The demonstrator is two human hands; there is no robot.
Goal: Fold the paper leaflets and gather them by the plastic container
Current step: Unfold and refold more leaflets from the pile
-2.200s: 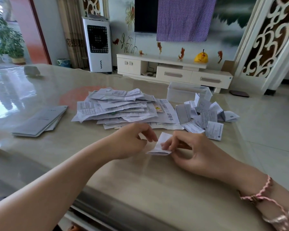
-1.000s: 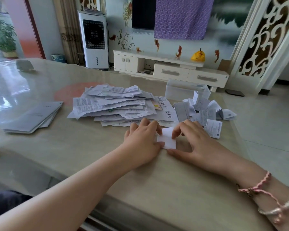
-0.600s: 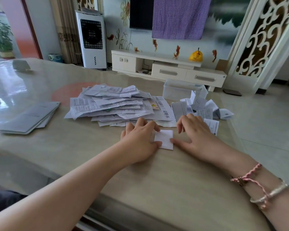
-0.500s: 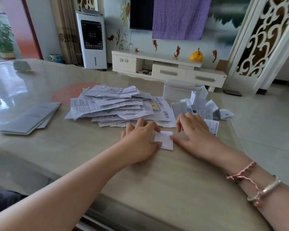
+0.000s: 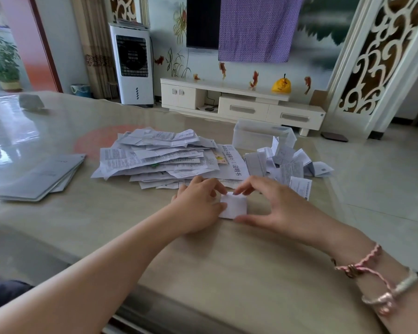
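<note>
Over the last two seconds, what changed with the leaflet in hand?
The small leaflet, earlier held raised and half folded, now lies flat on the table, left hand and right hand pinching its edges. The unfolded pile, folded heap and plastic container stayed put.

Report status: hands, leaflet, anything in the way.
Left hand and right hand pinching folded leaflet on table. Folded pile beside plastic container. Unfolded stack waiting. Path to pile clear.
</note>
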